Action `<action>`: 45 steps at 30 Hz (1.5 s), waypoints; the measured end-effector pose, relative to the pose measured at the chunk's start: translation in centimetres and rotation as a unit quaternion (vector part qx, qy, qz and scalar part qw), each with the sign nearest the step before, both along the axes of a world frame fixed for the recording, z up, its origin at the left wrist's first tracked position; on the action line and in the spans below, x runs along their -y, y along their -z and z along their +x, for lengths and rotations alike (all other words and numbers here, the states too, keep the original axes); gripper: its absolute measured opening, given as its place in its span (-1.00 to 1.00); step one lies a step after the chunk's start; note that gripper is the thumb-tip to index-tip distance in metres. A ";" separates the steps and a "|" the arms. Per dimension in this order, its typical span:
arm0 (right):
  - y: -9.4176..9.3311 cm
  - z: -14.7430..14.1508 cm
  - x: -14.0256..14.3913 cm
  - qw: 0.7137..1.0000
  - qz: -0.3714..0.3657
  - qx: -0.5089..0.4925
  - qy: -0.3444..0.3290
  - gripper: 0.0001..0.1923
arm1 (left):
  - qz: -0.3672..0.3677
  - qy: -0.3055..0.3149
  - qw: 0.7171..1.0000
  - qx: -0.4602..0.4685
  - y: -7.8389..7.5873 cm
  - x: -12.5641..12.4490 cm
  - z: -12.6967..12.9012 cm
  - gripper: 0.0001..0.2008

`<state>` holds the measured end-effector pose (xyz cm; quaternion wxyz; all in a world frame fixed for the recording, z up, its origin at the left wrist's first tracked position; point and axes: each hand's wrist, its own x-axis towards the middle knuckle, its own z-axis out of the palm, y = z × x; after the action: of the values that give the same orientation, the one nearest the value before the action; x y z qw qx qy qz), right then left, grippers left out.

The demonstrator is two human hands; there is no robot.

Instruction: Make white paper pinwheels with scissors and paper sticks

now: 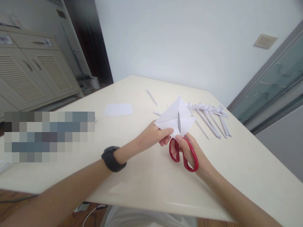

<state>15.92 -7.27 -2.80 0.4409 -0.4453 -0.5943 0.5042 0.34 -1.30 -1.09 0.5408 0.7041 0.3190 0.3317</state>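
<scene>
A square of white paper [169, 113], turned like a diamond and marked with creases, is held up above the table. My left hand [162, 132] pinches its lower left side, thumb on top and fingers beneath. In my right hand [188, 151] is a pair of scissors [194, 159] with red handles. One blade lies over the paper's face, pointing away from me; the other blade is hidden, seemingly behind the sheet. The paper is parted along the blade near its lower edge.
Rolled white paper sticks [208, 124] joined to a folded strip lie at the right of the table [142, 183]. A flat white sheet [118, 109] rests at the left, thin paper sticks [151, 97] farther back. A blurred-out patch [49, 137] covers the table's left side.
</scene>
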 end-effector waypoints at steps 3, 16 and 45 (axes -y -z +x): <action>0.0 0.0 0.1 1.000 -0.007 0.004 0.004 -0.77 | 0.001 0.002 1.000 0.004 0.0 0.0 0.0 -0.72; 0.0 0.0 0.0 1.000 -0.018 -0.017 0.006 -0.86 | 0.001 -0.002 1.000 0.010 0.1 -0.1 -0.1 -0.72; 2.4 3.2 -3.5 0.787 0.197 0.582 0.050 -0.68 | -0.029 -0.049 0.992 0.115 -1.2 -0.6 -0.4 -0.90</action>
<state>19.14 -3.77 -5.16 0.1142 -0.5870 -0.8015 -0.0013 -0.07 -0.71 0.08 0.5771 0.6292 0.2983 0.4268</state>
